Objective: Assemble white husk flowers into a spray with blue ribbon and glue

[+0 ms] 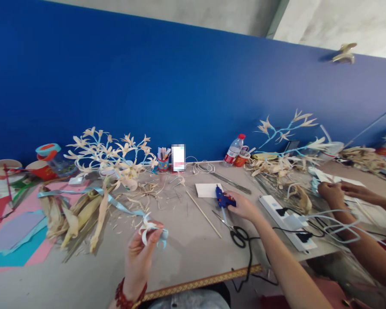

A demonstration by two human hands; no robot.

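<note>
Near the front edge of the table, my left hand (138,251) pinches a pale husk flower (147,229) between thumb and fingers. A light-blue ribbon (118,206) trails from it to the left, and a short piece curls beside the fingertips. My right hand (244,206) is closed round the handle of a blue glue gun (223,196), whose nozzle points down and toward me. The gun's upper end overlaps a white card (207,190). Just below the gun lie black-handled scissors (238,236), and a thin wooden stick (204,213) is to their left.
A white power strip (287,224) with cords is right of my forearm. A co-worker's hands (332,192) work farther right. Husk-flower branches (115,154), a phone (178,158) and a bottle (234,150) stand along the blue partition. Dry husks (78,214) and coloured sheets (17,231) lie left.
</note>
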